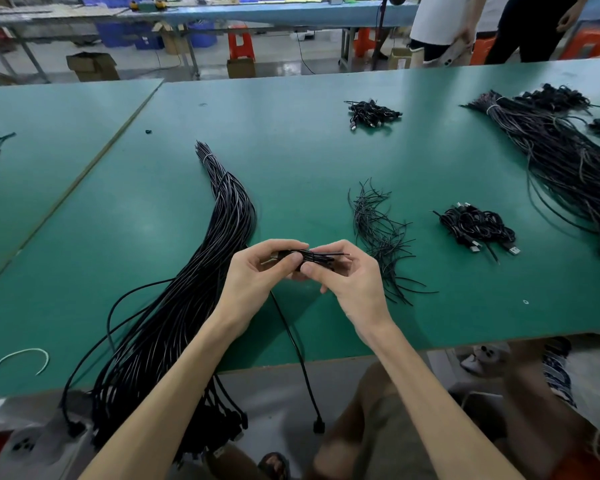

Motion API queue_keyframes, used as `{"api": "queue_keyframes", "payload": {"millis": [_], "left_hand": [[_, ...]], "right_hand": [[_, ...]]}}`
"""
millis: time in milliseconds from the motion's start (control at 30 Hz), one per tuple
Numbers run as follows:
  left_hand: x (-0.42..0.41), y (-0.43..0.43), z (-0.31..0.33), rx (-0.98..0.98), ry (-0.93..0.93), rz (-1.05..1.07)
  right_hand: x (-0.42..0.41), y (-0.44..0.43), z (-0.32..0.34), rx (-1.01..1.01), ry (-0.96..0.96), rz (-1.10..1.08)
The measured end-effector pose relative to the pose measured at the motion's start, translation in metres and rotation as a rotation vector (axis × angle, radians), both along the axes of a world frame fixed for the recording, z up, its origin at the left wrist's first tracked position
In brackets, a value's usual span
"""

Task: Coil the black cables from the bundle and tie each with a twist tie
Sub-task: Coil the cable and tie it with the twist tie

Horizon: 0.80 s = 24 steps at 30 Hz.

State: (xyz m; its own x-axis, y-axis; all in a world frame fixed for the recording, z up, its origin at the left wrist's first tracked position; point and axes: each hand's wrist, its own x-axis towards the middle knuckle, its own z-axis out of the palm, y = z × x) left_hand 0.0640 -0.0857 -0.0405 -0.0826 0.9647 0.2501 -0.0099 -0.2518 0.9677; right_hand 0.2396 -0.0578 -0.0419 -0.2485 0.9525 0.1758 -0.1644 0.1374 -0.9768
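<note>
Green table (pixel 326 161), both hands (pixel 305 271) gripping small coiled black cable (pixel 312 258)

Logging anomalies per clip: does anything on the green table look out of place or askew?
Nothing damaged or spilled. Two minor things: a curved white strip lies alone near the table's front left edge, away from the black twist ties, and the cable bundle overhangs the front edge, plugs dangling.

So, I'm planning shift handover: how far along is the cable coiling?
Done: a near pile and a far pile of coiled cables. In hand: left hand and right hand hold one coil, tail hanging loose. Left: the big bundle; twist ties lie ready.
</note>
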Motion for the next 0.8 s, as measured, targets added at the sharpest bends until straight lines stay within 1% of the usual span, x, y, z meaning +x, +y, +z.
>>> {"api": "queue_keyframes", "payload": {"millis": [267,400,500,700,733,800], "left_hand": [[0.001,0.0,0.0,-0.024,-0.012,0.007],[0.0,0.003,-0.001,-0.051,-0.058,0.032],[-0.002,0.004,-0.002,-0.087,-0.06,0.045],[-0.004,0.005,-0.004,-0.182,-0.192,-0.018],[-0.004,0.004,-0.005,-0.17,-0.177,-0.027],[-0.002,0.003,-0.005,-0.097,-0.062,-0.011]], "right_hand": [[-0.001,0.003,-0.004,0.009,-0.046,-0.008],[-0.001,0.004,-0.005,0.001,-0.05,0.013],[-0.001,0.005,-0.007,-0.008,-0.05,0.006],[0.001,0.006,-0.011,-0.029,-0.027,0.019],[0.001,0.006,-0.012,-0.034,-0.019,0.016],[0.002,0.007,-0.013,-0.041,-0.019,-0.005]]}}
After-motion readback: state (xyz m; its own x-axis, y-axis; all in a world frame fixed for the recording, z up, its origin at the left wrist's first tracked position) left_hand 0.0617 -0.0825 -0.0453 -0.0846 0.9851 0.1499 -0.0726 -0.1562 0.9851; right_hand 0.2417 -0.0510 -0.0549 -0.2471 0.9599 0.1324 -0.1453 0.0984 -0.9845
